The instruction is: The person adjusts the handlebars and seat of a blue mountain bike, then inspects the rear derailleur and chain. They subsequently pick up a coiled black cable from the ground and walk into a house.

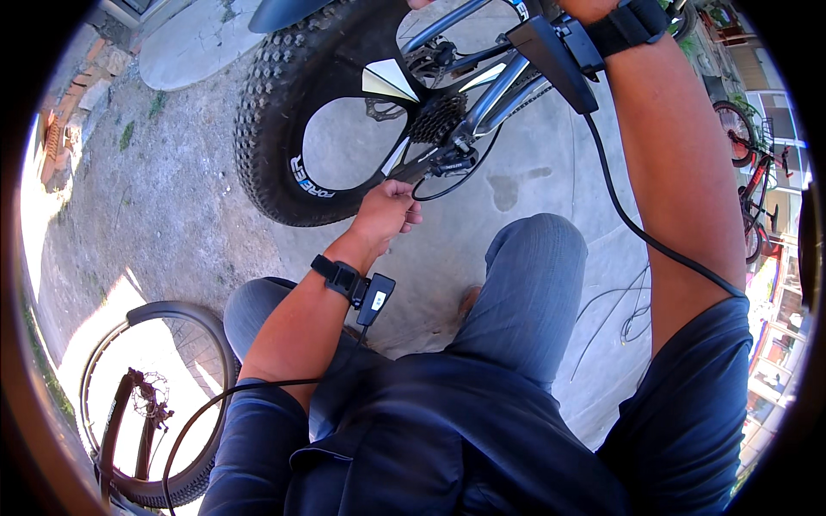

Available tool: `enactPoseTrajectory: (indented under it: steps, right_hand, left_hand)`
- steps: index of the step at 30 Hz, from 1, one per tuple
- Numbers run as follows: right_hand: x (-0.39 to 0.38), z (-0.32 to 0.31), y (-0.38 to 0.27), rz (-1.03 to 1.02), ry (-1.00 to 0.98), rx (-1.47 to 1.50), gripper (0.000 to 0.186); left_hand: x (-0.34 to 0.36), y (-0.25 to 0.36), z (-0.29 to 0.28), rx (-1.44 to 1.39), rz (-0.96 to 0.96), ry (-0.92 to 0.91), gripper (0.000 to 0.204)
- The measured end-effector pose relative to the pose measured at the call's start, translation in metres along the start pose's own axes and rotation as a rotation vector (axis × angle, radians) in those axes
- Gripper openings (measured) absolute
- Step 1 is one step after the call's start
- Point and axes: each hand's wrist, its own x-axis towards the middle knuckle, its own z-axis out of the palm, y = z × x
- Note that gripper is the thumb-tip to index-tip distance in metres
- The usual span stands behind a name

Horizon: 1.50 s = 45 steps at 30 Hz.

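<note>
A bicycle with a fat knobby rear tire and black spoked wheel stands in front of me. My left hand is at the lower end of the rear derailleur, fingers curled closed against its cage. Right beside those fingers bends a black cable loop. Above the derailleur sits the dark cassette, next to the grey frame stays. My right hand reaches up past the frame at the top edge; its fingers are cut off, so what it touches is hidden.
A detached-looking wheel with a brown fork or frame part lies at lower left. Thin cable is strewn on the concrete to the right. A red and black bicycle stands at far right. A bit of skin shows at the top edge.
</note>
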Motion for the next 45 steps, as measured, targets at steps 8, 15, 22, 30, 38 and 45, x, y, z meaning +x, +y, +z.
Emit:
enactPoseTrajectory:
  steps: [8, 15, 22, 30, 38, 45]
  right_hand:
    - [0.002, 0.005, 0.004, -0.033, 0.034, -0.030, 0.046]
    - [0.000, 0.006, 0.006, -0.050, 0.057, -0.037, 0.048]
    - [0.001, 0.005, 0.005, -0.030, 0.037, -0.026, 0.049]
    - [0.000, 0.000, -0.002, -0.003, 0.014, -0.027, 0.049]
    - [0.000, -0.005, -0.009, 0.038, -0.011, -0.007, 0.049]
    - [0.000, 0.003, 0.001, -0.017, 0.042, -0.010, 0.048]
  left_hand:
    - [0.001, -0.003, -0.002, -0.002, 0.009, 0.002, 0.017]
    - [-0.003, 0.002, -0.001, 0.009, 0.005, -0.006, 0.016]
    - [-0.004, 0.002, -0.002, 0.007, 0.000, -0.005, 0.016]
    - [-0.005, 0.003, -0.003, 0.007, 0.008, -0.002, 0.020]
    - [-0.006, 0.004, -0.005, 0.006, 0.010, -0.002, 0.024]
    - [-0.008, 0.006, -0.004, 0.010, 0.009, -0.005, 0.024]
